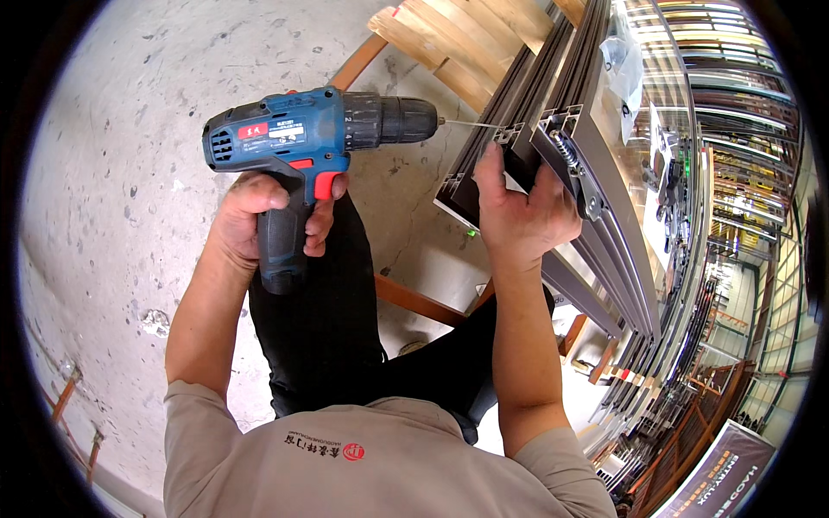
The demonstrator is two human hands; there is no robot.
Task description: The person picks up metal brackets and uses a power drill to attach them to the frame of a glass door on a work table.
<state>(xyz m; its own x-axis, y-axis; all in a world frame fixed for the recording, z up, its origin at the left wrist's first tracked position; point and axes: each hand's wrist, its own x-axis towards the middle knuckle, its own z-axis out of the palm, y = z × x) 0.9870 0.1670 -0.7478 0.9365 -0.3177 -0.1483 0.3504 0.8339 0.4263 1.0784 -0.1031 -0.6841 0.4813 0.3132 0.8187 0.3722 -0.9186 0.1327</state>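
My left hand (237, 214) is wrapped round the grip of a blue and black cordless drill (298, 129) with a red trigger, held level. From its black chuck a long thin bit (471, 123) reaches right, its tip at the cut end of a dark brown metal profile (508, 134). My right hand (528, 216) grips the end of this profile, thumb on the left side and fingers on the right. Just right of those fingers, a metal fitting with a spring (570, 164) sits at the end of a neighbouring profile. Whether the tip touches a screw is too small to tell.
More dark profiles (604, 268) lie stacked beside my right hand, with clear plastic film (623, 69) on top. Wooden boards (458, 43) lie beyond. Racks of long bars (734, 112) line the right. A brown bar (419, 300) runs low near my legs, above the grey concrete floor (138, 173).
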